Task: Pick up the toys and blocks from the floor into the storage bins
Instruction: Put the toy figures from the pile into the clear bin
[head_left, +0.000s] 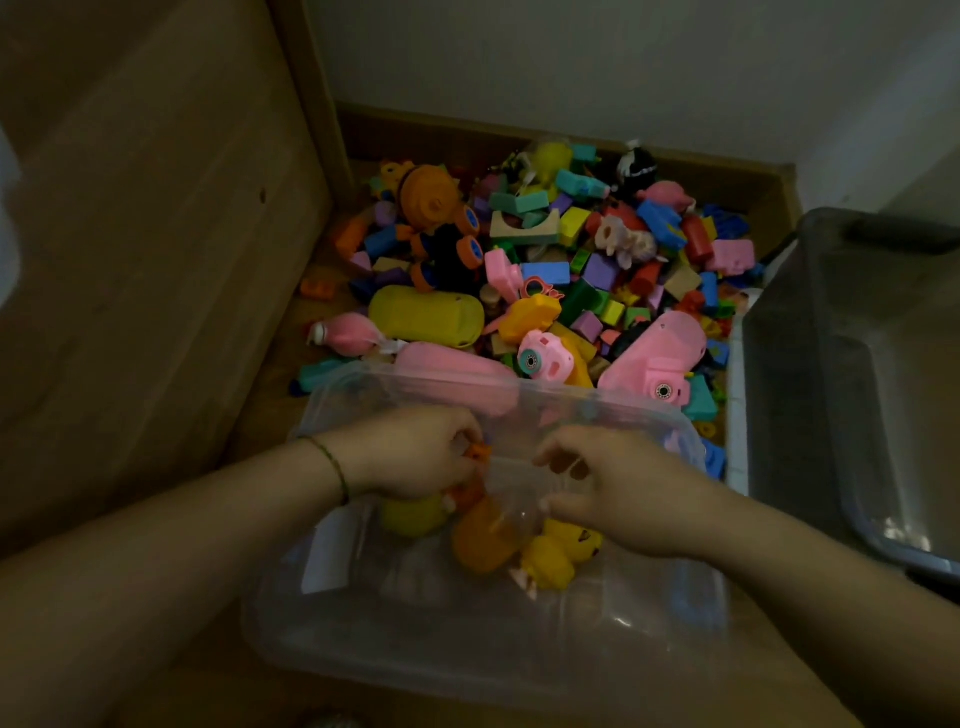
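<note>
Left hand (415, 452) grips an orange toy (480, 453) inside the clear bin (363, 623); right hand's (623, 488) hold is unclear. Likely depositing; next, release and reach the toy pile (545, 260) beyond the bin.

Left hand (415, 452) grips orange toy (480, 452), clear bin (415, 649)

Most of the small orange toy (478, 451) is covered by the curled fingers of the left hand (415, 452), so its shape cannot be told. Whether anything is pinched by the right hand (618, 488) cannot be made out, as its fingertips are turned under. A yellow toy (413, 514) below the left hand is half hidden by it. The near wall of the clear bin (415, 649) is blurred. The toy pile (571, 249) beyond both hands is partly screened by the bin's far rim. The grey bin (857, 364), right of the right hand, is cut off at the edge.
</note>
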